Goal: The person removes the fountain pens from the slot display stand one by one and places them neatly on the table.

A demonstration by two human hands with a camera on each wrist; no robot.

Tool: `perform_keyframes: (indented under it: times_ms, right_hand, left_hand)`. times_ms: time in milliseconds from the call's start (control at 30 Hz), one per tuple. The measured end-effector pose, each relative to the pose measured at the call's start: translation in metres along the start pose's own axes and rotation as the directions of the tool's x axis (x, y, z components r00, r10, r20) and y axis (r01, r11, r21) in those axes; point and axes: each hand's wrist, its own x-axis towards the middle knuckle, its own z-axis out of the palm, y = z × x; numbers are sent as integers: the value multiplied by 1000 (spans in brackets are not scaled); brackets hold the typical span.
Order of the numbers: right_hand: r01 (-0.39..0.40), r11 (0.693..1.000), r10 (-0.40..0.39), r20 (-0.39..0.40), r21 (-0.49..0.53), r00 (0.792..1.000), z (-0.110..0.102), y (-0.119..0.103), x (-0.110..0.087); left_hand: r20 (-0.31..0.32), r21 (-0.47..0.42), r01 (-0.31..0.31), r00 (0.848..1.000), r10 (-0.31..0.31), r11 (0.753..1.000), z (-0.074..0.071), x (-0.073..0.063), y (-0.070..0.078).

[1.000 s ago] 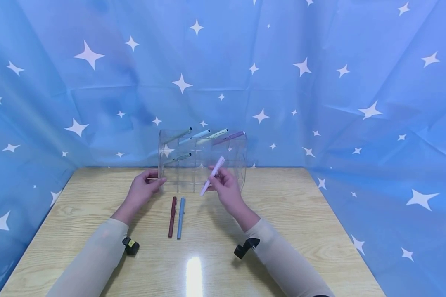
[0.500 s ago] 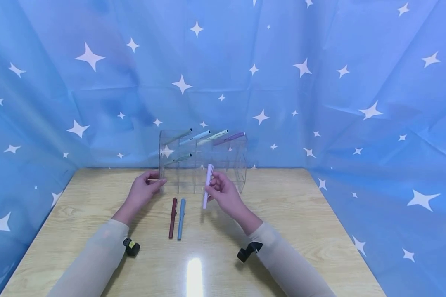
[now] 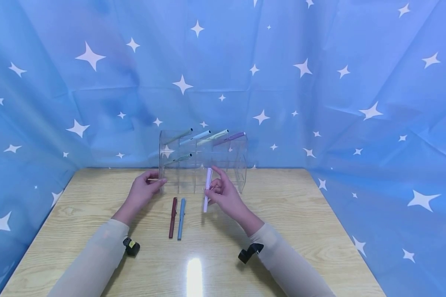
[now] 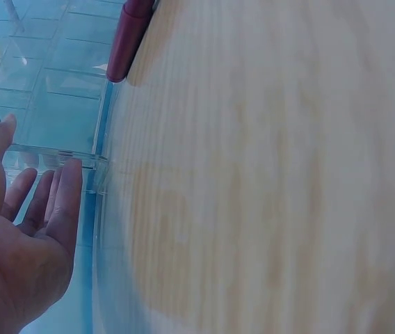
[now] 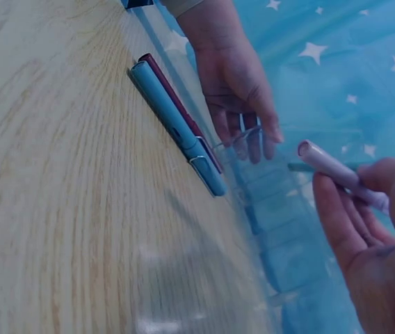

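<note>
My left hand point(image 3: 145, 187) holds the left side of a clear pen rack point(image 3: 187, 186), thumb in front and fingers behind the side panel point(image 4: 51, 150). In front of the rack's right half, my right hand point(image 3: 227, 197) pinches a lilac pen point(image 3: 208, 178) between thumb and fingers. That pen stands nearly upright, clip towards the right, index finger stretched up beside its top. On the table before the rack lie a dark red pen point(image 3: 173, 218) and a blue pen point(image 3: 181, 219), side by side.
Along the rack's top row slant a dark green pen point(image 3: 179, 135), a light blue pen point(image 3: 195, 137), a pale green pen point(image 3: 213, 137) and a purple pen point(image 3: 229, 138). Another green pen point(image 3: 179, 159) sits one row below. A blue star-patterned curtain point(image 3: 223, 53) hangs behind the wooden table point(image 3: 290, 214).
The lilac pen has come down and turned from a slant to nearly upright in my right hand. Its index finger has straightened upward. My left hand stays on the rack.
</note>
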Motion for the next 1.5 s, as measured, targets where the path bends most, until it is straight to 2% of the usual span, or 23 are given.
perform_keyframes:
  times_ms: [267,467,800,1000,1200,1500]
  right_hand:
    - [-39,999,39,75,-14,996,1,3,-5]
    - [-79,997,80,75,-17,994,5,3,-4]
    - [-186,982,184,70,25,981,18,12,-11]
    - [-238,971,235,75,31,969,28,17,-13]
    - [-262,965,262,96,-10,960,37,19,-13]
    - [-336,941,339,115,-42,934,48,19,-12]
  left_hand:
    - [9,22,-4,1000,3,1000,1,-1,-3]
    - [-6,16,-12,1000,12,1000,2,-2,-1]
    - [7,7,-10,1000,10,1000,0,-3,3]
    - [10,-8,-2,1000,2,1000,0,-4,5]
    - [8,-6,6,1000,-6,1000,0,-3,3]
    - [9,-4,0,1000,0,1000,0,-3,3]
